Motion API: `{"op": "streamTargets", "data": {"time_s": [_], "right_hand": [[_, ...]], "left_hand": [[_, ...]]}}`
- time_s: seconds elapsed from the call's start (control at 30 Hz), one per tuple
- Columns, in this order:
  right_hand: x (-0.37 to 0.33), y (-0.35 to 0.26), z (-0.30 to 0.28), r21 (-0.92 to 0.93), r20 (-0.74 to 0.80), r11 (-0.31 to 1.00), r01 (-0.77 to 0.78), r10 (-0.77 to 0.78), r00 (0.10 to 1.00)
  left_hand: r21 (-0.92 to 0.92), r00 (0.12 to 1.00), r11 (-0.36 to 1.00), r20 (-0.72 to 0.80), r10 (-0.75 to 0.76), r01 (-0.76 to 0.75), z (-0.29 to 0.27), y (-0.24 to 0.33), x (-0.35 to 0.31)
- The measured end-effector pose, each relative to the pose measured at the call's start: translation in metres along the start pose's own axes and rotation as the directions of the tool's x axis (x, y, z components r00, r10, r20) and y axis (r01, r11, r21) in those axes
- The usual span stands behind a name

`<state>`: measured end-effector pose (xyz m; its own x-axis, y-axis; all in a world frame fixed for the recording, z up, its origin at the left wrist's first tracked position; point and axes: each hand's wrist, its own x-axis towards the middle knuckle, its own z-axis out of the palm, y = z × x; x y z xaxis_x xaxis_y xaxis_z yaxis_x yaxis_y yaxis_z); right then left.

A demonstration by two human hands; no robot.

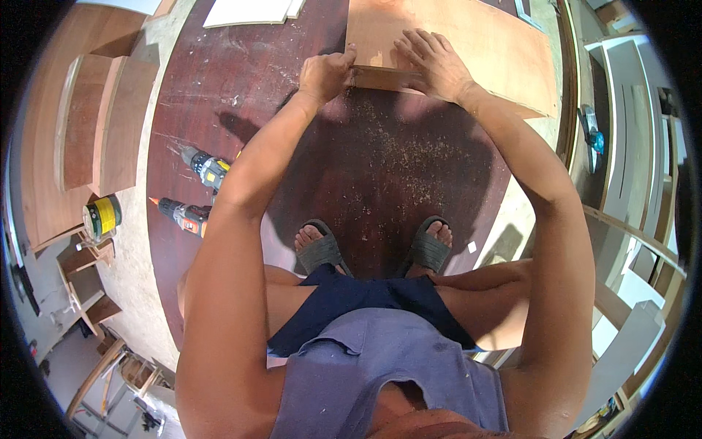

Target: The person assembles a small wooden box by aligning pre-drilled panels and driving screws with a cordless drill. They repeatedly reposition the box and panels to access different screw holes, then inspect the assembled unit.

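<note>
A light plywood board (482, 51) lies at the far side of the dark red work surface. Along its near edge runs a narrow wooden strip (387, 78). My left hand (325, 75) is closed at the strip's left end, its thumb near the board's corner. Spread fingers of my right hand (437, 64) lie flat on the board, with the palm by the strip's right part. The underside of this hand, and how its thumb meets the strip, is hidden.
Two cordless drills (207, 167) lie on the dark red surface (256, 80), left of my forearm. White panels (248, 11) sit at the far left. Sawdust (409, 157) is scattered before my sandalled feet (322, 245). Wooden panels (121, 124) stand left; a yellow-labelled can (104, 217) is below them.
</note>
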<state>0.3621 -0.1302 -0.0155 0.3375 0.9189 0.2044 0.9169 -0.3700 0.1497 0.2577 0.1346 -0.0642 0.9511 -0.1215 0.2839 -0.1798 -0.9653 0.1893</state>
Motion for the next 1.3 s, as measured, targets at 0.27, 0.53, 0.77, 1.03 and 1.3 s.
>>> {"op": "streamTargets", "data": {"time_s": [0.27, 0.53, 0.77, 1.03, 1.3], "right_hand": [[0.004, 0.013, 0.029, -0.017, 0.113, 0.992, 0.126, -0.124, 0.986], [0.002, 0.011, 0.033, 0.130, 0.141, 0.991, 0.040, -0.059, 0.988], [0.001, 0.016, 0.050, 0.184, 0.003, 0.978, 0.098, -0.100, 0.995], [-0.011, 0.020, 0.047, 0.158, 0.151, 0.987, 0.011, -0.035, 0.988], [0.001, 0.019, 0.041, 0.205, 0.122, 0.977, 0.055, -0.081, 0.989]], "left_hand": [[-0.064, 0.993, 0.992, -0.049, -0.109, 0.106, 0.008, -0.002, -0.014], [-0.176, 0.968, 0.962, -0.104, -0.229, 0.209, 0.007, 0.019, -0.021], [-0.477, 0.614, 0.725, -0.398, -0.682, 0.496, -0.017, 0.051, -0.092], [-0.676, -0.288, 0.304, -0.616, -0.733, 0.672, -0.031, 0.033, -0.345], [-0.917, -0.255, 0.280, -0.353, -0.900, 0.283, -0.049, -0.063, -0.373]]}}
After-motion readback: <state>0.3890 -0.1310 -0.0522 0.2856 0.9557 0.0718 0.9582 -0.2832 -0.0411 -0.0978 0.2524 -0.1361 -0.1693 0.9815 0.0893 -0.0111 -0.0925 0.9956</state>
